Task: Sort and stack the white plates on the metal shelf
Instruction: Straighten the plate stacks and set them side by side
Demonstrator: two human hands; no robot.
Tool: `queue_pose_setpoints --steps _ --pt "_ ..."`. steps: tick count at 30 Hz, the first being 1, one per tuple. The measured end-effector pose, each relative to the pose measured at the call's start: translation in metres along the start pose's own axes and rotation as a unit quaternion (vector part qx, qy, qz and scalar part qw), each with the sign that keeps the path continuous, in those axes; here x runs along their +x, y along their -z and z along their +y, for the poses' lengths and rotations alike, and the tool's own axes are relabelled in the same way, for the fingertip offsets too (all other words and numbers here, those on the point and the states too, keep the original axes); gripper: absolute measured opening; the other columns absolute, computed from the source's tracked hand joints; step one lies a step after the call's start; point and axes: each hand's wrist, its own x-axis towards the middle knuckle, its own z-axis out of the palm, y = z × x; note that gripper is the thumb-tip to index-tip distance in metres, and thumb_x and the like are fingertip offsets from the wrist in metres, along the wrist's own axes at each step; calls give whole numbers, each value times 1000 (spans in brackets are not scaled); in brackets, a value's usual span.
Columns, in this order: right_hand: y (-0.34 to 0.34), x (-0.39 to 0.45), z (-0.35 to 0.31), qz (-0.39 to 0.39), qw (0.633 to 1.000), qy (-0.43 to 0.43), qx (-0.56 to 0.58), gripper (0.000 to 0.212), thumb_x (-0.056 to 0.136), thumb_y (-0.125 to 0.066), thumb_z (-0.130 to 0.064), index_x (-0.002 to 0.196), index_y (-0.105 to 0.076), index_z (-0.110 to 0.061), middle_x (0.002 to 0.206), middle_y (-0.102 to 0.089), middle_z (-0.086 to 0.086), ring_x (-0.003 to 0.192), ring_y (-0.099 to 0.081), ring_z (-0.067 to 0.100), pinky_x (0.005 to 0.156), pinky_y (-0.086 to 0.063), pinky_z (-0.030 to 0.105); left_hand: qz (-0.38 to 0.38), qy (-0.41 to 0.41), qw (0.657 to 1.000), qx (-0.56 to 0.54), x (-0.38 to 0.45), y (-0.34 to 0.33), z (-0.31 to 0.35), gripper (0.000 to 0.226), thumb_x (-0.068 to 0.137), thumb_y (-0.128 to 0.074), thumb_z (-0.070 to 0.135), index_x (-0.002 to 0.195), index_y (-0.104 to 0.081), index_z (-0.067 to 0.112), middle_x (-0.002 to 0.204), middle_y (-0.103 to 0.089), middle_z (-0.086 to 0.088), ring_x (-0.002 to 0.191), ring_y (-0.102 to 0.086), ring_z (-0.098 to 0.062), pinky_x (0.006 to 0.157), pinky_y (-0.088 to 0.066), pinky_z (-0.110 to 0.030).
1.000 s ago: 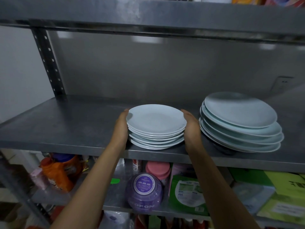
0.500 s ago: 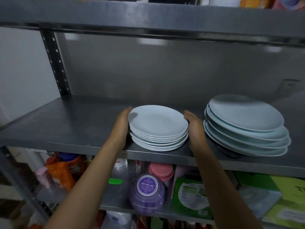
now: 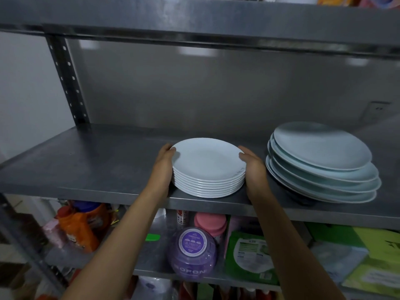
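Observation:
A stack of several small white plates [image 3: 207, 163] stands near the front edge of the grey metal shelf [image 3: 93, 163]. My left hand [image 3: 162, 167] presses against the stack's left side, and my right hand [image 3: 253, 167] against its right side, so the stack is gripped between them. The small plates sit evenly, rims lined up. To the right, a looser stack of larger pale plates [image 3: 320, 146] lies with its rims offset from one another.
An upper shelf [image 3: 194, 16] hangs low over the plates. A perforated upright post [image 3: 67, 81] stands at the back left. Below, an orange detergent bottle [image 3: 80, 226], a purple jar [image 3: 191, 252], a pink lid [image 3: 210, 221] and green packets [image 3: 249, 256] fill the lower shelf.
The small stack was uneven, with rims offset; now it is squared up between my hands. Both hands stay at its sides. The view has shifted slightly.

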Motion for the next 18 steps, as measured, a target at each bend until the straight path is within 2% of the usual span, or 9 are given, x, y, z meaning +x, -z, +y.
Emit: queue_pose_setpoints --steps 2,5,9,11,14,16,18 --pt "0 -3 -3 2 1000 -5 0 55 78 -57 -16 132 -55 -6 128 -61 14 115 -60 29 103 -44 42 -12 -17 1000 0 4 1 -4 45 82 -54 41 125 -57 28 126 -63 -5 114 -60 -26 102 -44 -50" --pt "1 -4 -2 11 1000 -1 -14 43 93 -47 -4 135 -50 -7 129 -59 14 115 -59 28 99 -45 36 -7 -28 999 13 3 -1 -5 47 83 -50 40 128 -56 30 128 -61 -2 116 -58 -22 102 -44 -45" --pt "-1 -11 -6 9 999 21 -47 42 96 -46 -9 137 -49 -6 138 -54 10 122 -53 22 103 -41 33 -10 -9 999 34 13 5 -11 48 80 -50 53 121 -61 33 126 -64 1 117 -59 -21 106 -40 -49" --pt "1 -17 -12 23 996 42 -73 42 98 -45 -12 139 -47 -6 143 -48 5 127 -47 14 104 -34 24 -2 -10 999 52 2 3 0 46 85 -45 54 119 -63 29 123 -65 -2 115 -60 -22 106 -40 -50" --pt "7 -26 -23 35 990 87 -109 41 99 -44 -16 139 -47 -9 143 -48 0 119 -43 3 94 -30 10 49 -139 984 99 -26 -16 25 44 100 -36 40 140 -46 24 147 -43 5 134 -39 -12 114 -24 -31" --pt "13 -35 -31 38 986 106 -127 40 99 -45 -20 139 -49 -12 143 -48 -1 123 -44 4 100 -30 15 54 -226 963 137 -43 -34 36 44 103 -34 33 145 -38 22 153 -33 5 140 -28 -8 116 -20 -28" --pt "22 -45 -43 48 981 129 -136 40 99 -46 -22 138 -50 -12 143 -49 -2 129 -43 8 107 -29 20 17 -266 953 145 -58 -59 40 44 102 -34 33 146 -37 22 155 -30 5 142 -24 -6 117 -17 -28"
